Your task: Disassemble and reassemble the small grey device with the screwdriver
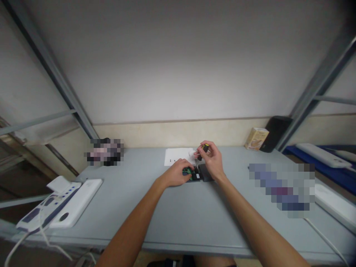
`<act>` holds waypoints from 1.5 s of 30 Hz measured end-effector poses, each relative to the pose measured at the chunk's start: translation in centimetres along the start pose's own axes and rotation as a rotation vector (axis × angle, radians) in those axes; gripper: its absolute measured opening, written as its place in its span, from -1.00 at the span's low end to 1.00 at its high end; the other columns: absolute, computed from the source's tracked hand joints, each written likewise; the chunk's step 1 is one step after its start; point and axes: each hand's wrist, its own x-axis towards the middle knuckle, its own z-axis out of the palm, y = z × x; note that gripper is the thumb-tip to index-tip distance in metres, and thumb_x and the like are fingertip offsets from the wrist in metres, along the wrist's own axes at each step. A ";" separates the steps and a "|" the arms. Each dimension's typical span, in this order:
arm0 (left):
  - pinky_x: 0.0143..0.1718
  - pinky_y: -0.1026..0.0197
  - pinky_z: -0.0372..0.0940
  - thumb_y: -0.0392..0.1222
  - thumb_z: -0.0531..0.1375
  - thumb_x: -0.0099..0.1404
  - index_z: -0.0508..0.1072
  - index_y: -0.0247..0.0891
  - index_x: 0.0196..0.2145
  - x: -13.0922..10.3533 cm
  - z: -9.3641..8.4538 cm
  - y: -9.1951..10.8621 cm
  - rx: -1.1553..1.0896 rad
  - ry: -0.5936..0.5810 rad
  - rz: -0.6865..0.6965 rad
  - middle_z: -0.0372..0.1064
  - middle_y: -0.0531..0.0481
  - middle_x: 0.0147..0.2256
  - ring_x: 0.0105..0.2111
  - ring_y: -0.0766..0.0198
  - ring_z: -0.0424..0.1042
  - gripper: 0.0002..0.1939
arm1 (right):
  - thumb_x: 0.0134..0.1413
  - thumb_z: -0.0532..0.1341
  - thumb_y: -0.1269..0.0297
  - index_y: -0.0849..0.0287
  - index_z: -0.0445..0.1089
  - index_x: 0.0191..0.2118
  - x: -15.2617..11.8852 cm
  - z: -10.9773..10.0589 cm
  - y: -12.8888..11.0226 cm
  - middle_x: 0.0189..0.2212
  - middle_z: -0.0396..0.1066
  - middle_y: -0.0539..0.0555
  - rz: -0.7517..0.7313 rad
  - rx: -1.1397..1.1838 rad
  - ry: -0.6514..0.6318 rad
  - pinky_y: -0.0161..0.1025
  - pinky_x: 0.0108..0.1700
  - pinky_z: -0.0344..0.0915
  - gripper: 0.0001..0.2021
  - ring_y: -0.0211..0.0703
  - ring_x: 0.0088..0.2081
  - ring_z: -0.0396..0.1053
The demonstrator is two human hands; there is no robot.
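On the desk's middle, my left hand (178,173) is curled over a green circuit board (187,171), its fingers gripping the edge. Beside the board is a dark part with a small white label (198,176), and to its right a flat black piece (206,173) lies partly under my right wrist. My right hand (212,157) is closed around the black and yellow handle of a screwdriver (205,148), tilted above the board. The screwdriver's tip is too small to make out. Behind both hands lies a white sheet (174,155) with tiny dark specks like screws on it.
A white power strip (51,205) and a white flat box (83,204) with cords occupy the left side. At the back right stand a yellow carton (256,139) and a black upright object (275,133). Blurred-out items lie left and right. Metal posts frame the desk.
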 end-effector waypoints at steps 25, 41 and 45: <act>0.10 0.08 0.27 -0.29 0.23 0.34 0.54 -0.18 -0.15 0.2 0.4 -0.4 0.017 0.017 0.003 0.50 -0.07 -0.14 -0.04 0.12 0.40 -0.86 | 0.11 0.38 0.08 0.04 0.33 -0.09 0.3 -0.3 -0.3 -0.37 0.43 -0.05 -0.013 0.037 0.055 -0.21 -0.29 0.49 -0.67 -0.18 -0.40 0.52; 0.02 0.12 0.26 -0.23 0.21 0.40 0.56 -0.23 -0.27 0.3 -0.6 -1.4 0.122 0.091 -0.052 0.47 -0.07 -0.21 -0.11 0.14 0.38 -0.88 | -0.06 0.45 0.07 0.03 0.30 -0.10 1.2 -1.5 0.4 -0.37 0.45 -0.10 0.148 0.191 0.258 -0.19 -0.25 0.50 -0.55 -0.18 -0.39 0.56; 0.03 0.10 0.25 -0.25 0.21 0.40 0.57 -0.22 -0.25 0.3 -0.9 -1.7 0.219 0.152 -0.094 0.45 -0.06 -0.21 -0.11 0.14 0.38 -0.88 | -0.11 0.47 0.06 0.06 0.32 -0.10 1.2 -1.7 1.1 -0.37 0.51 -0.06 0.172 0.162 0.298 -0.19 -0.22 0.47 -0.52 -0.15 -0.37 0.57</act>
